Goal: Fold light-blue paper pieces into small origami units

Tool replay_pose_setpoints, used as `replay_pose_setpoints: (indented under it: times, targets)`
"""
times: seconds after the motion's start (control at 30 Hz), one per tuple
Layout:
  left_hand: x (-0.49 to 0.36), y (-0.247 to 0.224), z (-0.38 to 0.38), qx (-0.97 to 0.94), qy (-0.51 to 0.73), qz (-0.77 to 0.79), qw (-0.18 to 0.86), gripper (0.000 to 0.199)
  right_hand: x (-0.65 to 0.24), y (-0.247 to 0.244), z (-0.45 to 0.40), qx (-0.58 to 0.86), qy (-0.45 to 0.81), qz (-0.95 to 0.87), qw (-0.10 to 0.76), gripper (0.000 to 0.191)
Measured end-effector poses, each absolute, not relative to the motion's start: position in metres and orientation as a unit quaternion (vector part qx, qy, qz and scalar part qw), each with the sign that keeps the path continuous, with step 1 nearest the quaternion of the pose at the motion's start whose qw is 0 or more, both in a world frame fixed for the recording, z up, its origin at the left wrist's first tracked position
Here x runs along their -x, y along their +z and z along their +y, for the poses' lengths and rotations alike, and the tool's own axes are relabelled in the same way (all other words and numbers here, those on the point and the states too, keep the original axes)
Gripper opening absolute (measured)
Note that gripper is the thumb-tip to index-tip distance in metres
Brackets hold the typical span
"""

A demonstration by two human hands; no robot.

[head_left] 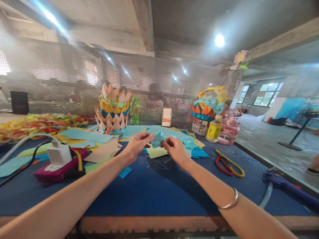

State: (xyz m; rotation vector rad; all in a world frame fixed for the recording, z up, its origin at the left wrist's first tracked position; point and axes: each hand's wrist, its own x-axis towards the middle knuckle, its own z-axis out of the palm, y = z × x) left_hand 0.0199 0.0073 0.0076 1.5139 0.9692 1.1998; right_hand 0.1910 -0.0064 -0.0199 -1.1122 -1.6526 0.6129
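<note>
Between my two hands, just above the blue tabletop, is a small folded piece of light blue paper (158, 138). My left hand (138, 145) pinches its left side between thumb and fingers. On its lower right edge, my right hand (177, 149) is closed with thumb and fingertips. A pale yellow-green sheet (156, 152) lies under the hands. Right behind my right hand sits a heap of folded light blue pieces (188, 142). Several thin strips (159, 163) lie on the table below the hands.
Left are a power strip (59, 166), paper sheets (86, 135) and a heap of coloured pieces (42, 124). Behind stand paper baskets (112, 114) (203, 114), a green bottle (135, 111) and a phone (166, 117). Scissors (228, 164), a yellow bottle (213, 129) and a pink jug (229, 129) are right.
</note>
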Motion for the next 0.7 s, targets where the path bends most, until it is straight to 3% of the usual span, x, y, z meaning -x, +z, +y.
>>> replay_pose_setpoints:
  times: [0.3,0.43,0.7]
  targets:
    - [-0.0187,0.0047,0.0101,-0.626,0.433,0.41,0.502,0.023,-0.1878,-0.0132,-0.0107,0.455,0.353,-0.58,0.577,0.029]
    - [-0.0197,0.0027,0.007,-0.664,0.379,0.385,0.517,0.024,-0.1888,-0.0153,-0.0081,0.444,0.319,-0.611,0.573,0.027]
    - [-0.0182,0.0102,0.0035,-0.63,0.437,0.364,0.528,0.034,-0.1927,-0.0207,-0.0046,0.446,0.244,-0.678,0.531,0.028]
